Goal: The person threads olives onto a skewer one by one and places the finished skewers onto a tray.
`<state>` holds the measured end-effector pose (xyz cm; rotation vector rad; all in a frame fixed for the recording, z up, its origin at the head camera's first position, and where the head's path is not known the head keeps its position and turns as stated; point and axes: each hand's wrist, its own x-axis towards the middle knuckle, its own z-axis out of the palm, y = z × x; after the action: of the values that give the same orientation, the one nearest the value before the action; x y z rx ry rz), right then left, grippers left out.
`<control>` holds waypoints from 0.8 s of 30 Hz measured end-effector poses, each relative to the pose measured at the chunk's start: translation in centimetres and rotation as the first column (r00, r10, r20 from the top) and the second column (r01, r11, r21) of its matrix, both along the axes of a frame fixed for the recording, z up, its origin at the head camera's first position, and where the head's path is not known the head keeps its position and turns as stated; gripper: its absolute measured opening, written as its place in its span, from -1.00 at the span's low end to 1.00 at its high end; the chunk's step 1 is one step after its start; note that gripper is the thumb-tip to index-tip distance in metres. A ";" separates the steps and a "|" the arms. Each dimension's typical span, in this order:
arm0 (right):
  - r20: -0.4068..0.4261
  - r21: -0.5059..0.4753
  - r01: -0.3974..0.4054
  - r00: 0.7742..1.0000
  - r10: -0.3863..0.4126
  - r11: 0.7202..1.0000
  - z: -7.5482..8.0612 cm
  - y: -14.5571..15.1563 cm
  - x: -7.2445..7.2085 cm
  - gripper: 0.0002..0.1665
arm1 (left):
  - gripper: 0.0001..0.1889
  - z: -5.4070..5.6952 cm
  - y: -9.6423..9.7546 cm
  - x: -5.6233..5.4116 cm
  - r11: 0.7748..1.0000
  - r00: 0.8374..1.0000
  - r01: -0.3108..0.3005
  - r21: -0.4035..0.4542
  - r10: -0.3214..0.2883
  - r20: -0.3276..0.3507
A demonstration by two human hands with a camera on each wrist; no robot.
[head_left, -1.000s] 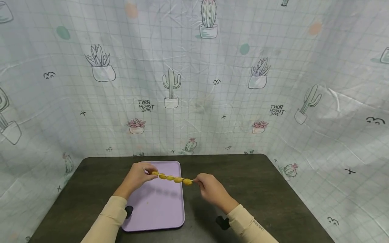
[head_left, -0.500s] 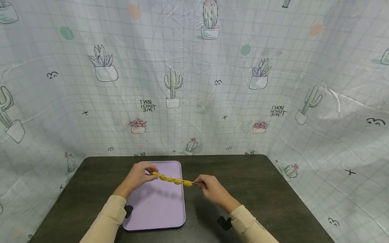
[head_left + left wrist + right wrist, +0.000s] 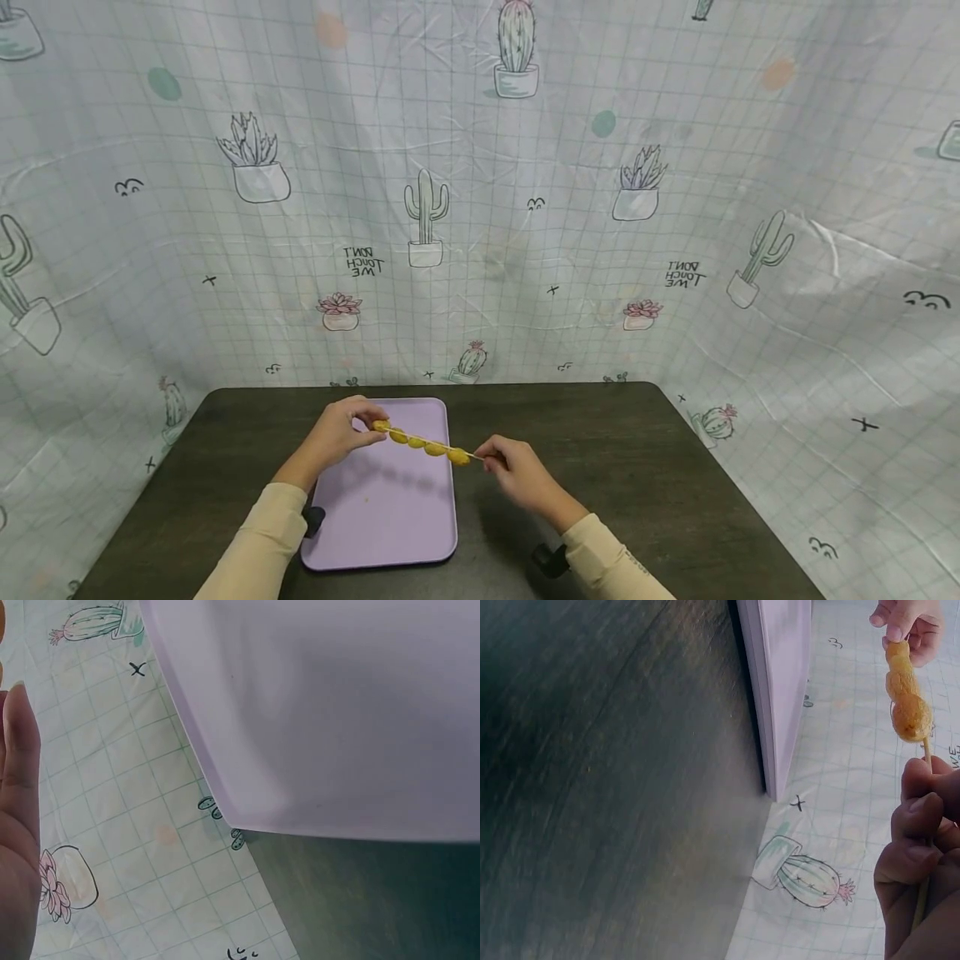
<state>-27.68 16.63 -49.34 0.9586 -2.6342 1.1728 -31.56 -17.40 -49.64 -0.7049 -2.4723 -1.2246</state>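
Note:
A skewer (image 3: pixel 416 442) of several golden-yellow balls, threaded on a thin pale stick, is held above the tray, its right end tilted down. My left hand (image 3: pixel 339 433) pinches the ball at the left end between thumb and fingers. The bare end of the stick (image 3: pixel 928 753) is in my right hand (image 3: pixel 519 473), with fingers curled round it in the right wrist view. At the top of that view my left hand (image 3: pixel 911 628) holds the far ball. In the left wrist view only part of my left hand (image 3: pixel 19 817) shows, at the edge.
A lilac rectangular tray (image 3: pixel 390 525) lies on the dark wooden table (image 3: pixel 600 433), under the skewer and left hand. The skewer's shadow falls on it. A curtain (image 3: pixel 480 208) printed with cacti hangs behind and along the sides.
The skewer has shifted slightly left and tilts a little more downward at its right end. My right hand has moved slightly left and lower; both hands keep their hold.

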 end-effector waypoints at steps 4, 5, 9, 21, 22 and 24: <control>0.012 -0.021 0.017 1.000 -0.017 1.000 -0.1 -0.3 -0.1 -0.80 | -0.62 0.3 -0.2 -0.1 1.000 1.000 -0.005 -0.003 0.005 -0.003; 0.011 -0.019 0.026 1.000 -0.026 0.999 -0.2 -0.5 -0.1 -0.80 | -0.59 0.4 -0.3 -0.1 1.000 1.000 -0.013 -0.003 0.013 -0.001; 0.016 -0.013 0.057 0.998 -0.056 0.998 -0.4 -1.2 -0.5 -0.82 | -0.55 0.8 -0.6 0.0 0.999 0.998 -0.054 -0.008 0.054 0.016; 0.096 -0.019 0.204 0.975 -0.201 0.979 -2.2 -5.0 -2.1 -0.86 | -0.65 0.5 -1.9 1.0 0.993 0.995 -0.099 -0.062 0.100 0.017; 0.101 -0.020 0.213 0.973 -0.210 0.977 -2.3 -5.3 -2.1 -0.86 | -0.66 0.5 -2.0 1.0 0.993 0.995 -0.101 -0.061 0.102 0.016; 0.110 -0.020 0.236 0.966 -0.233 0.972 -2.5 -6.1 -2.0 -0.86 | -0.66 0.2 -2.2 1.1 0.994 0.995 -0.100 -0.052 0.101 0.024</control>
<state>-29.72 10.56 -51.82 0.5722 -2.7076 1.2356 -30.45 -19.56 -49.44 -0.5721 -2.5353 -1.1463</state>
